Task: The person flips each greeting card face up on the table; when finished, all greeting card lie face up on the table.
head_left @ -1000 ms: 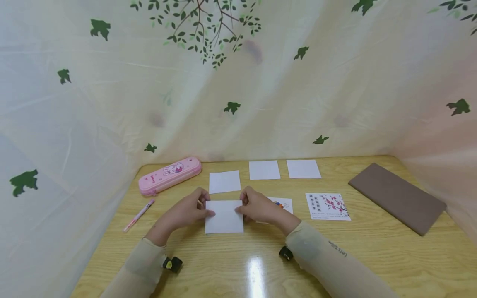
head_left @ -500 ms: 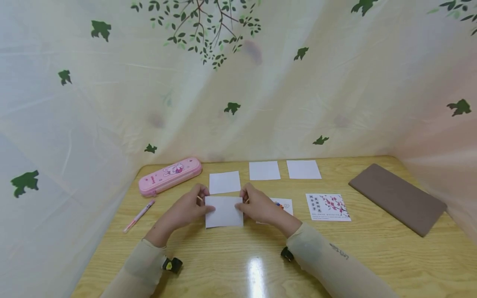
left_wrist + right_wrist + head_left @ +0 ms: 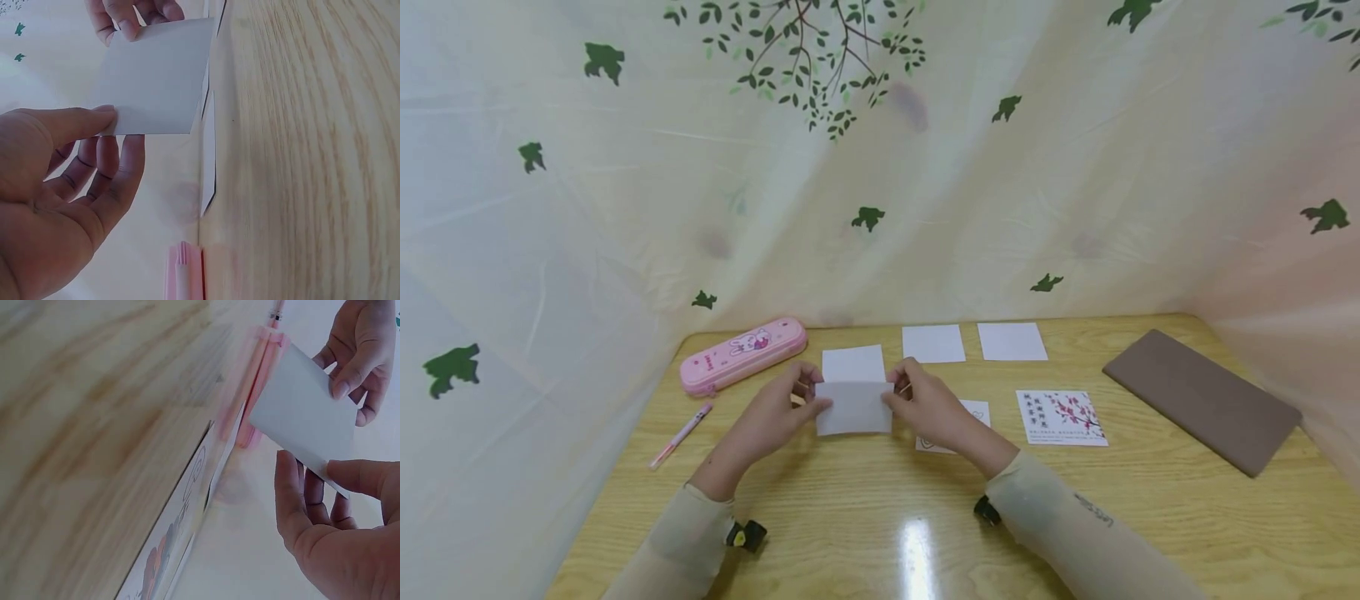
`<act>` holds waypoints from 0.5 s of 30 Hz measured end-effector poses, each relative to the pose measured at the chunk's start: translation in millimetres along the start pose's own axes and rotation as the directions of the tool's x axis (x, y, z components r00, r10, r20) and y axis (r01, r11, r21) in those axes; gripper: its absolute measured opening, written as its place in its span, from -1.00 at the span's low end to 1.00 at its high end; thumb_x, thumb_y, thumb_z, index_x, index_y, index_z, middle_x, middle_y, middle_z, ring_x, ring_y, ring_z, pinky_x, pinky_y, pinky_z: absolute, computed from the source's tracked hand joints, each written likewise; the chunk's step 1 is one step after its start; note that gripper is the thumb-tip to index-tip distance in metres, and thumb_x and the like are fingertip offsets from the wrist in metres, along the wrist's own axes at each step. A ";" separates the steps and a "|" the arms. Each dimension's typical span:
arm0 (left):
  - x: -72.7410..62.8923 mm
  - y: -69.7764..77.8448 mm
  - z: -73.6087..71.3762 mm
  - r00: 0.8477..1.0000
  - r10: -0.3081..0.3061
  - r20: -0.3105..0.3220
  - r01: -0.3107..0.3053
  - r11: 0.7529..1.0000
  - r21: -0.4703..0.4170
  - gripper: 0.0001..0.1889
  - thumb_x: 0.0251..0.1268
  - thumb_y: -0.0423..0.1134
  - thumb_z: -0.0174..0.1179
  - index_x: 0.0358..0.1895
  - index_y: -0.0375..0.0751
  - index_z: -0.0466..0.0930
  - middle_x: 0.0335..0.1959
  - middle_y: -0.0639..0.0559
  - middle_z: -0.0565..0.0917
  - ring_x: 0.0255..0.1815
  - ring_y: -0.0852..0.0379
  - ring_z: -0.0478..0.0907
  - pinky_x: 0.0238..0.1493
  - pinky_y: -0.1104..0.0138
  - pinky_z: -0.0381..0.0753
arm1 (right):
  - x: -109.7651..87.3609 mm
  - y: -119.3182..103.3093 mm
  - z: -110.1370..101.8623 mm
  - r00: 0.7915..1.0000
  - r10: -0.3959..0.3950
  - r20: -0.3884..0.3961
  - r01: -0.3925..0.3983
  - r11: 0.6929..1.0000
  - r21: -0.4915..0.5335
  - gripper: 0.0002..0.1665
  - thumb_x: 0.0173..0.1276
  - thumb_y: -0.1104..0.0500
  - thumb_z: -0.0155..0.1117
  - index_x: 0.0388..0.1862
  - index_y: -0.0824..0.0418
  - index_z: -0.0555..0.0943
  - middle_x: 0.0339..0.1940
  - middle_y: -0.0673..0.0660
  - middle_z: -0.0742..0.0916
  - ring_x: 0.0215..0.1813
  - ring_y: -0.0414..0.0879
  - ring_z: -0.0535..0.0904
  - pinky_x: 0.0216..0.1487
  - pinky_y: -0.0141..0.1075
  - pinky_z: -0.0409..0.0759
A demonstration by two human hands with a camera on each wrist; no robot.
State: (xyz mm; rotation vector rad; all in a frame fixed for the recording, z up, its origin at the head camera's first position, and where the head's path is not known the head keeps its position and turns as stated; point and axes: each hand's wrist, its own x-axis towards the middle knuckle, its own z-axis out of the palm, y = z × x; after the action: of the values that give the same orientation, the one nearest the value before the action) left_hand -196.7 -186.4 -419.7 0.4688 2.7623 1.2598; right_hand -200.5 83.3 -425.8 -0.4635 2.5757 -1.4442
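Both hands pinch a blank white card (image 3: 854, 408) by its opposite side edges, thumbs on the near face and fingers behind. My left hand (image 3: 777, 414) has the left edge and my right hand (image 3: 934, 408) the right edge. In the left wrist view the card (image 3: 153, 78) stands tilted up, clear of the wooden table. The right wrist view also shows the card (image 3: 306, 409) between the two hands. Just behind it, another blank card (image 3: 853, 362) lies flat, its lower part hidden. Beneath the right forearm lies a card with drawings (image 3: 976, 412), partly covered.
At the back lie two more blank cards, a middle one (image 3: 933, 343) and a right one (image 3: 1012, 342). A blossom-printed card (image 3: 1062, 417) and a brown flat board (image 3: 1202, 402) are to the right. A pink pencil case (image 3: 743, 356) and a pink pen (image 3: 681, 435) lie left.
The held card has risen and its top has tipped back, so it looks shorter and now overlaps the blank card behind. Both hands moved slightly up with it, keeping hold.
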 end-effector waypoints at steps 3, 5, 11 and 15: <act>-0.5 1.2 0.3 0.999 0.044 -0.009 -0.044 0.999 -0.004 -0.74 0.52 -0.24 0.34 0.10 -0.15 0.50 -0.12 -0.03 0.68 -0.07 0.10 0.61 0.02 0.25 0.72 | -1.2 0.9 -2.9 1.000 -0.014 -0.007 0.014 1.000 -0.001 -0.79 0.60 0.17 0.29 0.05 0.19 0.48 -0.08 0.13 0.75 -0.04 -0.10 0.68 -0.02 -0.29 0.68; -1.1 1.7 0.4 0.998 0.063 -0.011 -0.063 0.998 -0.007 -0.75 0.53 -0.24 0.33 0.10 -0.13 0.50 -0.12 -0.02 0.69 -0.08 0.11 0.59 0.00 0.25 0.72 | -1.8 1.2 -4.6 0.999 -0.026 -0.021 0.026 1.000 -0.010 -0.80 0.60 0.16 0.29 0.04 0.17 0.48 -0.09 0.11 0.74 -0.04 -0.11 0.67 -0.02 -0.30 0.66; -2.1 3.2 0.3 0.991 0.132 -0.011 -0.132 0.991 0.008 -0.80 0.55 -0.27 0.30 0.09 -0.09 0.52 -0.07 0.00 0.72 -0.03 0.11 0.63 -0.02 0.28 0.73 | -3.0 2.0 -8.3 0.998 -0.043 -0.049 0.044 0.999 0.020 -0.83 0.60 0.14 0.30 0.01 0.14 0.50 -0.09 0.11 0.75 -0.03 -0.09 0.69 0.04 -0.25 0.68; -2.8 4.9 0.7 0.979 0.204 -0.020 -0.203 0.978 0.040 -0.82 0.55 -0.32 0.29 0.07 -0.08 0.54 -0.06 0.02 0.72 -0.02 0.12 0.66 -0.01 0.26 0.75 | -2.8 2.9 -9.9 0.996 -0.055 -0.068 0.057 0.998 0.031 -0.83 0.60 0.16 0.30 0.02 0.16 0.52 -0.07 0.13 0.77 -0.01 -0.07 0.71 0.08 -0.20 0.71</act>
State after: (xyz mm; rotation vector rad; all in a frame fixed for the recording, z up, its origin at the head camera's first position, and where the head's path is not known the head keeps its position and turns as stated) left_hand -192.7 -183.8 -416.7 0.7623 2.8217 1.2614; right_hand -201.2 93.5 -423.1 -0.4945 2.6054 -1.5441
